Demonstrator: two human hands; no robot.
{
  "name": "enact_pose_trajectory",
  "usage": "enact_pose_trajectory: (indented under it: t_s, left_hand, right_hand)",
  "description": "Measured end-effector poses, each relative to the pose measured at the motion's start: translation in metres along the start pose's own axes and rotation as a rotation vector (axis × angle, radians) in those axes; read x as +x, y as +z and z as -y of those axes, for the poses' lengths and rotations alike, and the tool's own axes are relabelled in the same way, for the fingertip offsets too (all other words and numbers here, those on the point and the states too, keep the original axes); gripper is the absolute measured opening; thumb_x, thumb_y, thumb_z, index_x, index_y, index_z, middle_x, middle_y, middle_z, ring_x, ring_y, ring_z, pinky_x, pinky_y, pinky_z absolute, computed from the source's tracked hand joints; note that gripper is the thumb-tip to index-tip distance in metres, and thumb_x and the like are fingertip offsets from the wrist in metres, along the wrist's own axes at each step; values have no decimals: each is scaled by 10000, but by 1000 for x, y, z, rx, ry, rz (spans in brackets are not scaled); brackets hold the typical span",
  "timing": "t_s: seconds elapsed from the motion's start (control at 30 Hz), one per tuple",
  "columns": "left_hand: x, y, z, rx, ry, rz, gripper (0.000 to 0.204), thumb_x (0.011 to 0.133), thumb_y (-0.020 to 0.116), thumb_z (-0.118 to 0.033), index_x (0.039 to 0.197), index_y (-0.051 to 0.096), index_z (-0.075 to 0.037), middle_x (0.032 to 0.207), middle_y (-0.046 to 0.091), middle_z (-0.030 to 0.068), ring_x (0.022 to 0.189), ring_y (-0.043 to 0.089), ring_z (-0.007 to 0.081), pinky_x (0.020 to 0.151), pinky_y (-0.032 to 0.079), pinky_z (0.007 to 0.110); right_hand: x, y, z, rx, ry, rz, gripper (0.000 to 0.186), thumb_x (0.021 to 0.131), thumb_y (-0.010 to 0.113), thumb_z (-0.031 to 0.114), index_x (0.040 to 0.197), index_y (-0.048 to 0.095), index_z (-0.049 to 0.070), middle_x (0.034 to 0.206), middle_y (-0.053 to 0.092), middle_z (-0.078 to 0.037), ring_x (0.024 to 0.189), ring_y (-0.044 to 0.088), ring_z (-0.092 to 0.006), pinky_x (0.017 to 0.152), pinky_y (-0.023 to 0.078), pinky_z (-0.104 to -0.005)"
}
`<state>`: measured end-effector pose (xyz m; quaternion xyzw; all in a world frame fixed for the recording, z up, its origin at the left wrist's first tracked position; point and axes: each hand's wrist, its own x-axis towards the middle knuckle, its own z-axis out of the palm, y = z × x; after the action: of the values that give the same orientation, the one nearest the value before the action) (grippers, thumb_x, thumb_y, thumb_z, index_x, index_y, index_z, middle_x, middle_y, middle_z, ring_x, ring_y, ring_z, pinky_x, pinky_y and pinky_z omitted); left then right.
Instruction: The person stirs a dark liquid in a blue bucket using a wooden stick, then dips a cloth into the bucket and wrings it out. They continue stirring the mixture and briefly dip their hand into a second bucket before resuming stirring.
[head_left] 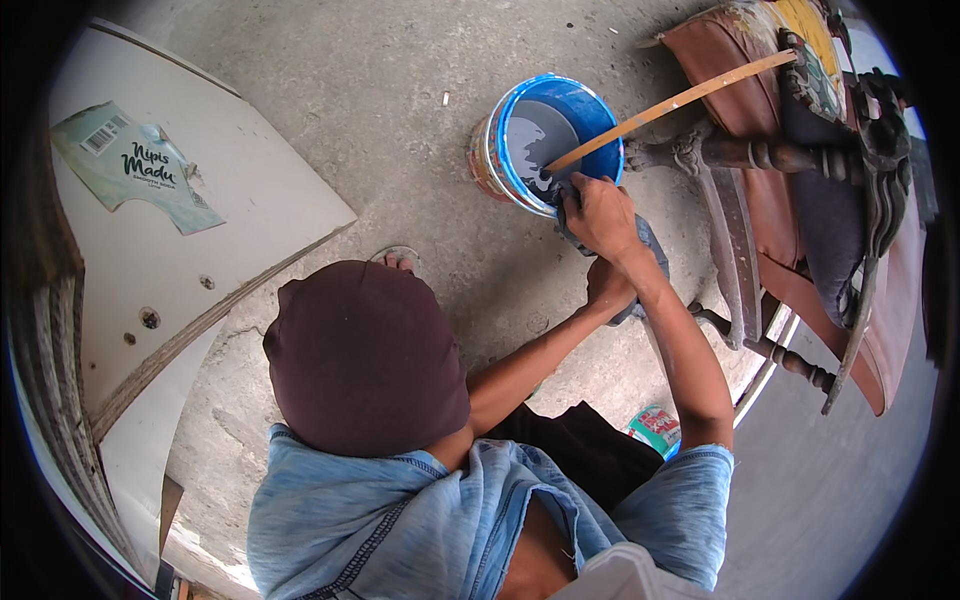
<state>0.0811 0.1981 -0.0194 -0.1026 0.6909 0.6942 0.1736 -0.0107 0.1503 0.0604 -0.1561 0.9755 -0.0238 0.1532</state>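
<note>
Right hand (604, 222) and left hand (608, 288) are both clenched on a bunched, dark grey cloth (654, 246), the right placed farther forward, the left lower and closer to the body. Around them, from largest to smallest, a rough concrete floor (330, 60) is spread beneath everything. At the right, an upholstered chair (772, 215) with dark turned wooden parts is seen tipped over. At the left, a pale board (230, 130) is edged with worn wood and marked by holes. At upper centre, a blue-lined bucket (600, 110) is partly filled with grey liquid (555, 120); across its rim a thin wooden stick (680, 103) is slanted, its lower end dipped in. Near the right elbow, a small green and red container (655, 430) is partly hidden. The cloth is held at the bucket's near rim, so wetting or wringing appears to be the step in hand. For the next move, a firm two-handed grip would be needed, with drips kept over the bucket and the stick left unknocked.
</note>
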Motion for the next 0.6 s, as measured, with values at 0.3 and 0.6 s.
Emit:
enact_pose_trajectory:
  t_s: [0.3, 0.6]
  left_hand:
    - [-2, -5, -6, -118, -66, -5, 388, 899, 592, -456, 1069, 634, -109, 968, 700, 137, 933, 678, 335, 748, 489, 478]
    - [-1, -15, -12, -52, -75, 53, 520, 908, 582, -514, 1042, 693, -24, 1000, 724, 223, 990, 681, 394, 806, 506, 477]
  right_hand:
    - [4, -12, -3, 217, 35, 122, 321, 867, 670, 265, 1127, 724, 84, 871, 739, -173, 916, 704, -367, 912, 511, -473]
    - [4, -7, -5, 191, 65, 74, 281, 825, 713, 233, 1055, 745, 75, 834, 736, -162, 879, 712, -355, 851, 543, -442]
